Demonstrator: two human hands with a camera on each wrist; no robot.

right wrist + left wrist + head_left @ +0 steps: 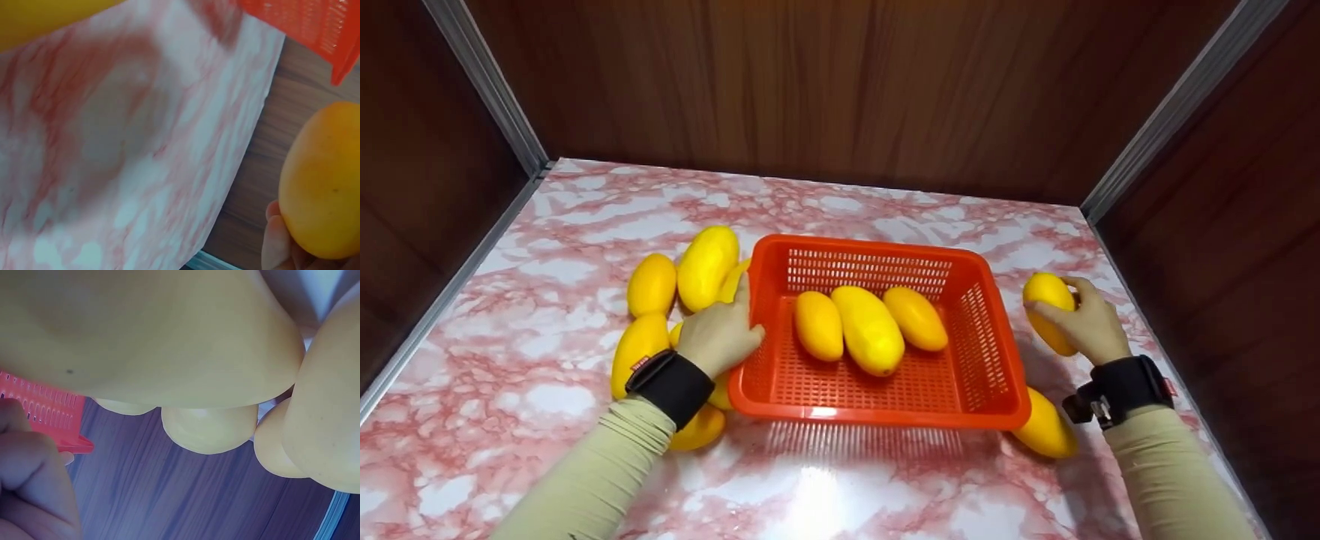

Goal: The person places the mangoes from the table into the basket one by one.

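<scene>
An orange-red plastic basket (877, 420) with slotted walls holds three yellow mangoes, the middle mango (868, 330) being the largest. My left hand (716, 337) grips the basket's left rim, its thumb over the edge; the other fingers are partly hidden in the head view. Curled fingers (34, 467) show beside the basket wall (48, 413) in the left wrist view. To the right of the basket, my right hand (1087, 319) holds a yellow mango (1046, 311) between thumb and fingers. The right wrist view shows this mango (326, 183) raised off the tabletop.
Several mangoes lie left of the basket, among them a large mango (709, 266) and a smaller mango (652, 285); some are partly under my left arm. Another mango (1046, 427) lies by the basket's front right corner. Brown wood-grain panels (840, 90) wall the marbled table (547, 465).
</scene>
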